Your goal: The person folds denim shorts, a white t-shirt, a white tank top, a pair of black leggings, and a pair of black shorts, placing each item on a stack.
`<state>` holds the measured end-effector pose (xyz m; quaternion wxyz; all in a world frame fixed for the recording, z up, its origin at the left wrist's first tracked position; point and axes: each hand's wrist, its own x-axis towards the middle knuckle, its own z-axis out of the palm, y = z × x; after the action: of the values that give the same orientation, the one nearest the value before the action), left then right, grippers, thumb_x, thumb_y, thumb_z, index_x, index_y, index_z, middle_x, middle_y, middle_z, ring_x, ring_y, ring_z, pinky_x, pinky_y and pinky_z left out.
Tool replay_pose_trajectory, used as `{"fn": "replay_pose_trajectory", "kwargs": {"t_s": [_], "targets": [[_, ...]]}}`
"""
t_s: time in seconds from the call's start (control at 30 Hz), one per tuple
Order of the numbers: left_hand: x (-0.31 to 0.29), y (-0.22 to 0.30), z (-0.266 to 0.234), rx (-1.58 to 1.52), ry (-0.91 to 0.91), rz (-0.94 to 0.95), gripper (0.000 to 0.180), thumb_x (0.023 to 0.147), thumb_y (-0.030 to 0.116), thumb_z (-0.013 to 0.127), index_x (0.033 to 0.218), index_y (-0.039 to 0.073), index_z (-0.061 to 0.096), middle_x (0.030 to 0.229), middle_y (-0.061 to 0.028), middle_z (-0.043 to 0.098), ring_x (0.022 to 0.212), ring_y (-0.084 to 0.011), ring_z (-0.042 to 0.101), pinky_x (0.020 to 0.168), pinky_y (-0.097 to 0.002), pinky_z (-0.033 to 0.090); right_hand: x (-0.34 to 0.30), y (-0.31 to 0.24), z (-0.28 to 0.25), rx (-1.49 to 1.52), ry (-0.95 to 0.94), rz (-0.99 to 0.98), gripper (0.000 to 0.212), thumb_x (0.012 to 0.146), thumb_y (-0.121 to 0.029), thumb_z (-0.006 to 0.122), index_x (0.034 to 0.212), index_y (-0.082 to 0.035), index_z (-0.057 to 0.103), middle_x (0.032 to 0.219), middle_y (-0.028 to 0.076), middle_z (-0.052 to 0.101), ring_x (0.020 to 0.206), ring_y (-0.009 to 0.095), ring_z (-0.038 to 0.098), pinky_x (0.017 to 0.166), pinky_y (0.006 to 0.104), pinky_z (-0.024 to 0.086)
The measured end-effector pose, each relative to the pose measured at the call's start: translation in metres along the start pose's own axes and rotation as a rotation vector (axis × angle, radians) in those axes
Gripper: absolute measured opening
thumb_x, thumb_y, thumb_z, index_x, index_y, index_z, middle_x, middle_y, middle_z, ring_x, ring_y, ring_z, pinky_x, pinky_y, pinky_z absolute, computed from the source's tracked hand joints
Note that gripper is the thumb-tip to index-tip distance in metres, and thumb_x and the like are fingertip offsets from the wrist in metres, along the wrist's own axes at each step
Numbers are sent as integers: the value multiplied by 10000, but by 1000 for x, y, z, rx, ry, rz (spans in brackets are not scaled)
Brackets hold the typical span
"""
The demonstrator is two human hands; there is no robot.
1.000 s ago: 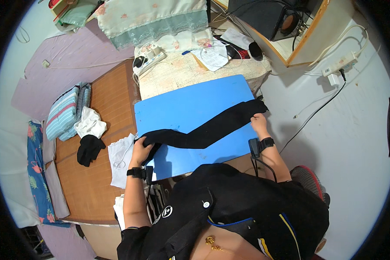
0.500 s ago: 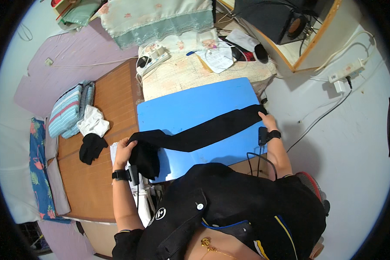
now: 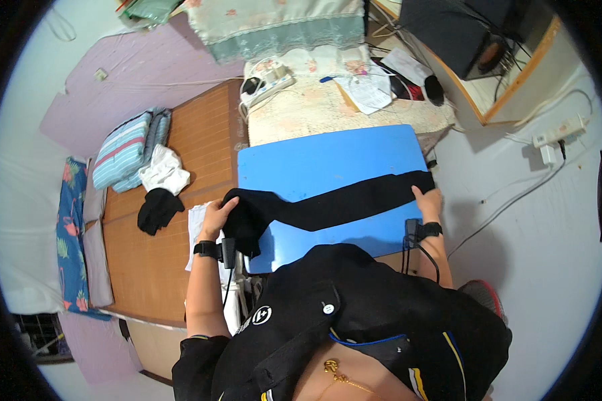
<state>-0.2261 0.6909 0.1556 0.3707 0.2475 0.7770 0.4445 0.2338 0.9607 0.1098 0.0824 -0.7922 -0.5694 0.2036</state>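
Note:
A long, narrow black garment [image 3: 328, 207], seemingly folded lengthwise like a trouser leg, stretches across a blue tabletop [image 3: 328, 157]. My left hand [image 3: 219, 217] grips its wider left end, where a bunched part droops over the table's near left corner. At the other end, near the right edge of the table, my right hand [image 3: 427, 198] holds the narrow strip with the thumb on top. The fingers of both hands are partly hidden by the cloth.
Left of the table, a brown mat [image 3: 204, 144] bears a striped folded quilt [image 3: 122, 157], a white cloth [image 3: 165, 170] and a black cloth [image 3: 159, 210]. Beyond the table are a power strip [image 3: 269, 89] and papers [image 3: 368, 91]. Cables [image 3: 508, 200] hang at the right wall.
The whole view has shifted, with the scene sitting farther right. Relative to the table, my right hand has come slightly left and nearer with the garment's end. Both hands keep their hold.

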Motion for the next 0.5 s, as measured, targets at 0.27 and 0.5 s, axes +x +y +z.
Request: {"fn": "replay_pose_trajectory", "kwargs": {"t_s": [0.27, 0.5], "targets": [[-16, -26, -9, -98, -92, -82, 304, 750, 199, 675, 923, -39, 597, 843, -70, 621, 736, -135, 572, 666, -257, 457, 65, 39, 73, 607, 61, -14, 658, 692, -194, 680, 1161, 129, 352, 1121, 300, 453, 1021, 377, 486, 851, 399, 419], [10, 22, -12, 21, 82, 293, 221, 778, 70, 555, 969, -32, 599, 857, -33, 612, 790, -127, 548, 736, -244, 422, 80, -27, 19, 1421, -517, 235, 287, 702, -80, 611, 585, -110, 350, 525, 9, 338, 440, 137, 336, 411, 293, 309]]}}
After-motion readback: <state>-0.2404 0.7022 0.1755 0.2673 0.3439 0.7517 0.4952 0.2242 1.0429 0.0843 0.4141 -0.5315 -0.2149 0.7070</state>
